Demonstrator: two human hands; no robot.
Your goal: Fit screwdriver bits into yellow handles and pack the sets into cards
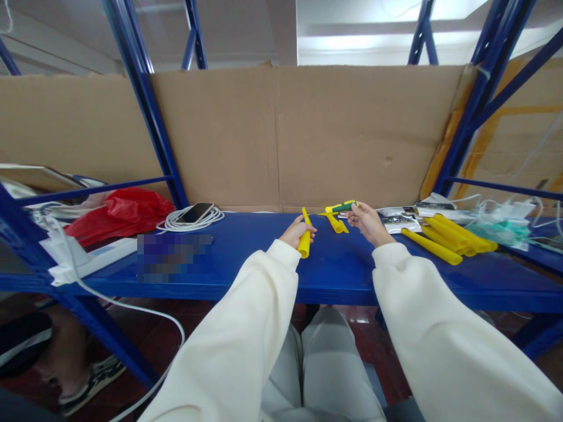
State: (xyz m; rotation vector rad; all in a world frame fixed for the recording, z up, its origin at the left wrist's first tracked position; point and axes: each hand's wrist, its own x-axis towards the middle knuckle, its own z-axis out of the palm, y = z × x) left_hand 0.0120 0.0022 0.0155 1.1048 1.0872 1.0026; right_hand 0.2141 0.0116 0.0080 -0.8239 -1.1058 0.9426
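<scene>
My left hand (pixel 298 232) is closed around a yellow tube-like piece (pixel 304 245), which stands tilted above the blue shelf top (pixel 255 252). In my right hand (pixel 365 221) is a screwdriver (pixel 342 207) with a green and yellow handle, gripped at its end by my fingertips. Its thin shaft points left at the upper part of the yellow piece; whether the tip touches it I cannot tell. Just below the screwdriver, between my hands, another small yellow piece (pixel 336 224) lies on the shelf.
Several yellow tubes (pixel 457 237) lie at the right beside packets (pixel 401 223) and a greenish plastic bag (pixel 501 225). On the left are a phone (pixel 196 213) on a coiled white cable (pixel 176 225) and a red bag (pixel 127 212). Cardboard (pixel 308 135) stands behind. Another person's leg (pixel 65 363) shows lower left.
</scene>
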